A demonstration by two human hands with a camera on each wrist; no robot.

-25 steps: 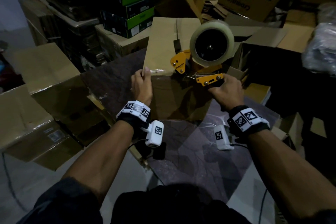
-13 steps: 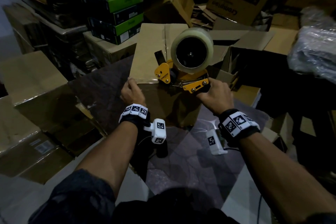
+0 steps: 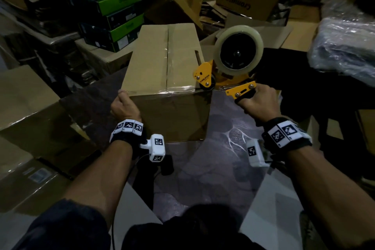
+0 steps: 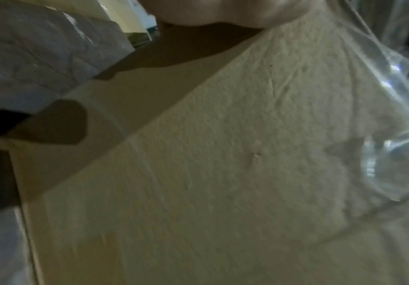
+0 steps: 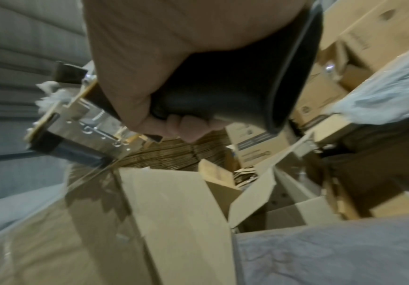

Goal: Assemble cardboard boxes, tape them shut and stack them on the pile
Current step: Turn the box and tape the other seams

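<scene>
Left hand (image 3: pixel 123 105) curled on near-left top corner of one box (image 3: pixel 162 63) on tabletop (image 3: pixel 227 136). Right hand (image 3: pixel 256 101) clamped round one dispenser (image 3: pixel 227 73) at near-right corner. Right wrist only: black handle, fingers (image 5: pixel 186 125) wrapped. Left wrist only: wrinkled tape (image 4: pixel 381 154).

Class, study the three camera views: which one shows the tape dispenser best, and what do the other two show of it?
The head view: the whole tape dispenser shows, roll, yellow frame and roller at the cardboard box edge, gripped by the right hand. The right wrist view shows only its black handle and metal blade end from beneath. The left wrist view shows none of it.
</scene>
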